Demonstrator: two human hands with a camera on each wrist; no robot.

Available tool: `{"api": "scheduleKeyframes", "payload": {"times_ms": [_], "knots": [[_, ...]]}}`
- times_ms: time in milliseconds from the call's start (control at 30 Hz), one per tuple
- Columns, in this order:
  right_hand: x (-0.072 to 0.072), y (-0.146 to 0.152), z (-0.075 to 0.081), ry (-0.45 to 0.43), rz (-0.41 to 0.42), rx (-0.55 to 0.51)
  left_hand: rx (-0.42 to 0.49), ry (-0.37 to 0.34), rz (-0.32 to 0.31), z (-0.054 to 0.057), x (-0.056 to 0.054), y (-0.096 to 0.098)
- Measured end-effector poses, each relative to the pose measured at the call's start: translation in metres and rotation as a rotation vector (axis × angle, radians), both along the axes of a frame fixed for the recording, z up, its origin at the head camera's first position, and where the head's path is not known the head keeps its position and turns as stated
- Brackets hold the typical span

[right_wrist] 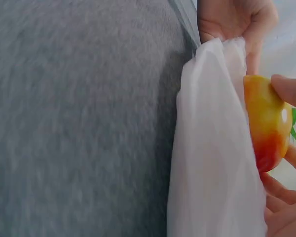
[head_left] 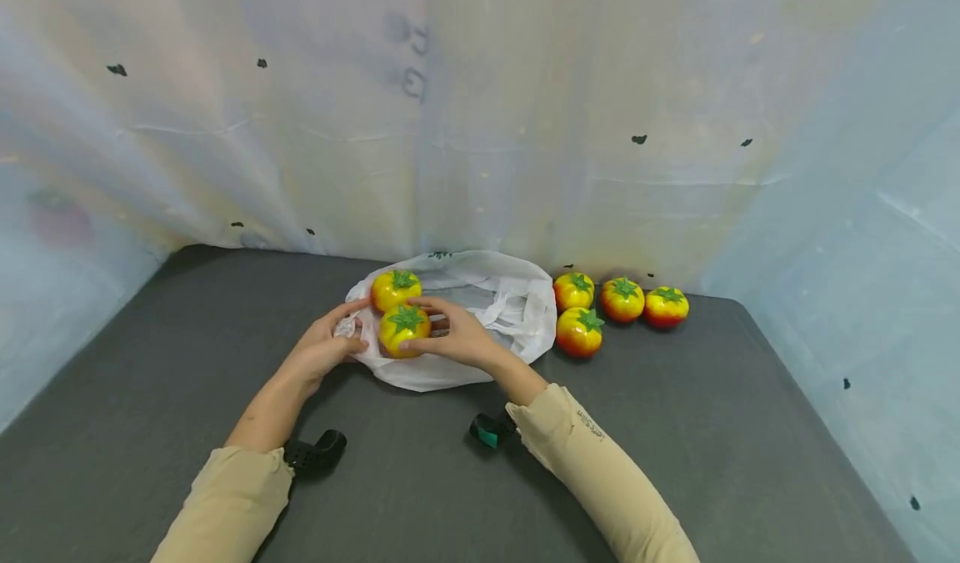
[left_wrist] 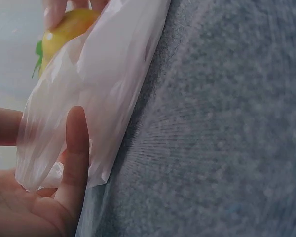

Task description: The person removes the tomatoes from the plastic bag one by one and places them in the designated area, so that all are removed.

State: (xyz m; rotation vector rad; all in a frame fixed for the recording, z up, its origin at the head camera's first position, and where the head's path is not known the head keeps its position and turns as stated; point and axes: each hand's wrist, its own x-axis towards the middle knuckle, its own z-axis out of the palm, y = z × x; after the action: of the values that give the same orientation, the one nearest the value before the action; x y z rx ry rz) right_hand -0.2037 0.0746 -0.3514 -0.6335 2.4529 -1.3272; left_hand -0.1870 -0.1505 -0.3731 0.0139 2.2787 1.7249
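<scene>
pale sheet (head_left: pixel 487 129), one: stands along the tabletop's far edge; could block a hand swung too far back.
grey tabletop (head_left: pixel 412 496), one: a dropped fruit could roll, being round; ample room toward the near and left edges, little behind the bag.
white plastic bag (head_left: pixel 525 296), one: lies close by the far edge, near its middle; the limp rim could fold inward if a wrist brushes it.
left hand (head_left: pixel 328 342), one: thumb and fingers pinch the bag's left rim; a slackened hold may let the mouth sag.
right hand (head_left: pixel 461 336), one: fingers curl round a fruit; its glossy skin might slip.
held fruit (head_left: pixel 401 334), yellow-red, one: at the mouth's left end, just before a second fruit (head_left: pixel 393 290), which it could knock.
loose fruits (head_left: pixel 622 301), four: right of the bag, toward the far right corner; a shifting bag could nudge the nearest.
</scene>
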Motion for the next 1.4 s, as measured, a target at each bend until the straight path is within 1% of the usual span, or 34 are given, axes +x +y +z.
{"api": "scheduleKeyframes", "payload": {"times_ms": [133,233,400,567,700,833,1000,1133,1233,1400], "knots": [[0.004,0.009,0.006,0.013,0.000,-0.028,-0.008,0.002,-0.001,0.000,0.002,-0.001],[0.004,0.018,0.010,0.020,0.004,-0.068,-0.014,0.007,0.003,0.000,0.003,-0.002],[0.005,0.035,0.013,0.026,-0.016,-0.106,-0.014,0.024,0.006,0.001,0.003,-0.002],[0.009,0.051,0.010,0.025,-0.059,-0.127,0.002,0.012,-0.003,0.001,0.007,-0.002],[0.016,0.066,0.010,0.017,-0.094,-0.129,0.000,0.005,-0.007,-0.001,0.009,-0.003],[0.023,0.081,0.015,0.022,-0.115,-0.137,-0.010,0.005,-0.015,-0.001,0.011,-0.003],[0.029,0.097,0.020,0.049,-0.152,-0.144,-0.029,-0.002,-0.018,0.001,0.014,-0.003],[0.034,0.107,0.024,0.039,-0.180,-0.141,-0.039,0.003,-0.010,0.002,0.015,-0.006],[0.037,0.115,0.027,0.032,-0.213,-0.141,-0.039,0.008,-0.008,0.002,0.016,-0.008],[0.040,0.132,0.032,0.074,-0.281,-0.146,-0.042,0.006,-0.012,0.002,0.016,-0.010]]}}
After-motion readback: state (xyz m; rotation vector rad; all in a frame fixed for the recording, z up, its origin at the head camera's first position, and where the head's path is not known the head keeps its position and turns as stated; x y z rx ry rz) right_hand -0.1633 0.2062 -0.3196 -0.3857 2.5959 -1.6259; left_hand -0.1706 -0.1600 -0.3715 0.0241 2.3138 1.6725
